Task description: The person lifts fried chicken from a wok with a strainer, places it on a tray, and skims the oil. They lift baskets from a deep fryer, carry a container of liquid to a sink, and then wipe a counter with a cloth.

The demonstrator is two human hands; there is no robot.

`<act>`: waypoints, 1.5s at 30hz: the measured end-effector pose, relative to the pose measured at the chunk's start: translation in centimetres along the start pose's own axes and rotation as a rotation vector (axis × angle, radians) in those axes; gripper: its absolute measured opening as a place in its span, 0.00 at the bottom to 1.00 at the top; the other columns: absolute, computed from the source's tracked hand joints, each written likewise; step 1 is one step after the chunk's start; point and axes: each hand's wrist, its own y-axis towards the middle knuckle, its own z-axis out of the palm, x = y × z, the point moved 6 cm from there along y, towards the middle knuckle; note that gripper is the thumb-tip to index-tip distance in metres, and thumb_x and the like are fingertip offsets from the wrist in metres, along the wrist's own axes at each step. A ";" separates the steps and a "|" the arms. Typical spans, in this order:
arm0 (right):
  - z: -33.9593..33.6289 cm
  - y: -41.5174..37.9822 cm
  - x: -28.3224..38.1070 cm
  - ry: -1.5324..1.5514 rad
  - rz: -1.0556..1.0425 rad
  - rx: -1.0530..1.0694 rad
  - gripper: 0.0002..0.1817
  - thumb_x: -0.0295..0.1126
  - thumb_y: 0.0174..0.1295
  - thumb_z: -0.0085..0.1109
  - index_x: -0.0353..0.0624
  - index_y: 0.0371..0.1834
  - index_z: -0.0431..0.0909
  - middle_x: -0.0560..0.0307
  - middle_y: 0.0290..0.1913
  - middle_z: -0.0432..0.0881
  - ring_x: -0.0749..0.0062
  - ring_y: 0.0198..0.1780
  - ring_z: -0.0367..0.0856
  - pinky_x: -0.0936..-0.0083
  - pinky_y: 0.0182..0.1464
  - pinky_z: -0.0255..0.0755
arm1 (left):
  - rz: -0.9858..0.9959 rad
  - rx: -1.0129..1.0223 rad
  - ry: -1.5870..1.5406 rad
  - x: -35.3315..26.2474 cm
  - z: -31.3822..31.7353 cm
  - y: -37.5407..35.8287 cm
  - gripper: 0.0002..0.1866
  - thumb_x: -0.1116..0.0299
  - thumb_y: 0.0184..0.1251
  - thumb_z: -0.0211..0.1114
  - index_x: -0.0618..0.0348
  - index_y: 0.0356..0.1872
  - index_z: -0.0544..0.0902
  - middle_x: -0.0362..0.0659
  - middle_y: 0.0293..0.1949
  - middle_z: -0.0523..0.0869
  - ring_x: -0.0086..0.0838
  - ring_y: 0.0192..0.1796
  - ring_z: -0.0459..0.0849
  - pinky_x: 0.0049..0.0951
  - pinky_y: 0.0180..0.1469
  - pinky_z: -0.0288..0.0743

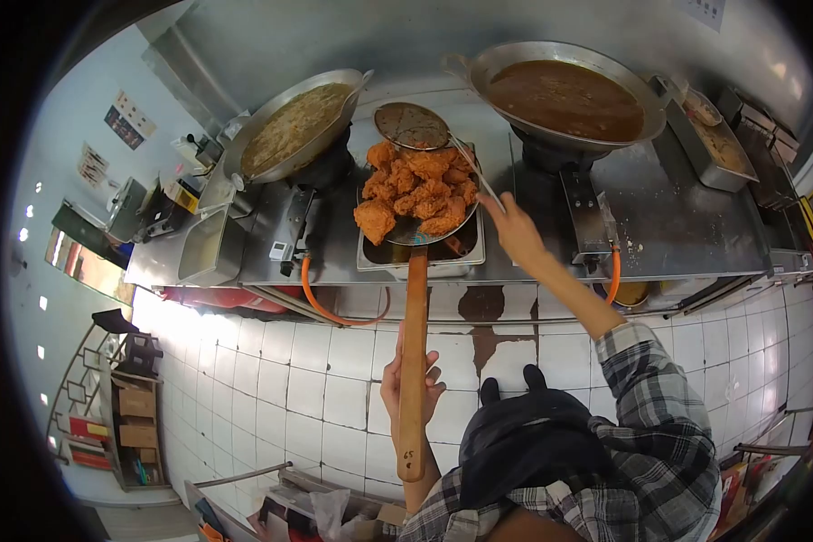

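My left hand [391,384] is wrapped round the long wooden handle [413,361] of a large strainer. Golden fried chicken pieces [420,185] are heaped in the strainer's bowl, which rests over a rectangular metal tray [472,256] set in the counter. Metal tongs [483,181] are held in my right hand [513,226], their tips at the upper right edge of the chicken. Just behind the heap lies a small round mesh skimmer [411,125].
A wok of bubbling oil [298,126] stands at the left, and one of darker oil [565,98] at the right, both on burners. Orange gas hoses [334,314] hang at the counter front. Metal trays [709,149] sit far right.
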 end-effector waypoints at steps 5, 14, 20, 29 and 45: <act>4.1 -3.1 1.2 -0.006 -0.009 0.041 0.41 0.11 0.45 0.46 0.55 0.65 0.55 0.42 0.51 0.58 0.46 0.50 0.64 0.63 0.43 0.75 | -0.018 -0.060 0.025 -0.3 0.4 0.2 0.28 0.58 0.64 0.39 0.41 0.68 0.54 0.47 0.37 0.81 0.22 0.23 0.75 0.18 0.21 0.71; 3.3 -3.3 0.9 0.506 0.044 -0.088 0.39 0.08 0.44 0.45 0.49 0.63 0.55 0.44 0.62 0.55 0.49 0.57 0.63 0.67 0.54 0.66 | -0.020 -0.046 0.084 -0.6 0.8 0.0 0.27 0.58 0.65 0.42 0.45 0.66 0.57 0.46 0.37 0.80 0.23 0.24 0.74 0.20 0.24 0.71; 4.3 -4.2 -0.7 0.958 0.349 0.109 0.38 0.13 0.45 0.47 0.47 0.64 0.51 0.46 0.56 0.62 0.68 0.46 0.70 0.75 0.48 0.64 | -0.035 -0.025 0.051 -0.4 -0.1 0.3 0.21 0.58 0.66 0.44 0.58 0.54 0.69 0.45 0.37 0.80 0.23 0.26 0.72 0.21 0.28 0.69; 7.0 -5.8 -3.3 0.940 0.330 -0.005 0.30 0.17 0.55 0.46 0.49 0.61 0.54 0.56 0.37 0.73 0.76 0.34 0.72 0.79 0.37 0.67 | -0.018 -0.046 -0.013 -0.1 0.3 0.3 0.19 0.58 0.67 0.43 0.60 0.49 0.73 0.45 0.38 0.80 0.22 0.26 0.70 0.20 0.27 0.67; -13.5 2.9 -7.7 1.161 0.468 0.008 0.22 0.23 0.62 0.39 0.46 0.60 0.54 0.47 0.34 0.78 0.85 0.21 0.61 0.85 0.21 0.59 | -0.340 -0.129 -0.021 7.7 -6.1 3.5 0.25 0.55 0.64 0.48 0.43 0.63 0.64 0.44 0.44 0.79 0.26 0.31 0.75 0.23 0.32 0.72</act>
